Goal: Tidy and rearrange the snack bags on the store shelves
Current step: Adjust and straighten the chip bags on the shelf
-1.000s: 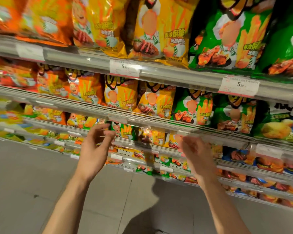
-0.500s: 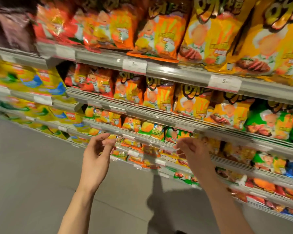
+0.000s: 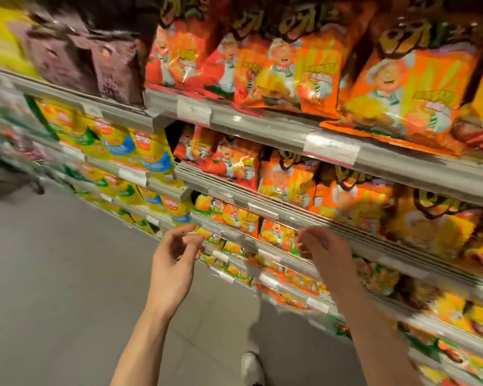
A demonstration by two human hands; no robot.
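Left hand (image 3: 173, 260) raised, grip empty, fingers loosely curled, thumb near forefinger. Right hand (image 3: 325, 253) likewise raised, grip loose, holding nothing, blurred. Both hovering just before a low shelf edge (image 3: 246, 240). Orange bags (image 3: 287, 232) standing behind that edge; bigger orange bags (image 3: 402, 87) above; yellow bags (image 3: 151, 151) left. Grey floor (image 3: 53, 288) below.

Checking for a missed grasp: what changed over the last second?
The view swung left along the shelves: green bags gone from sight, dark bags and yellow bags now in view. Nothing taken or released. Left hand and right hand stay raised, empty, fingers loosely curled.
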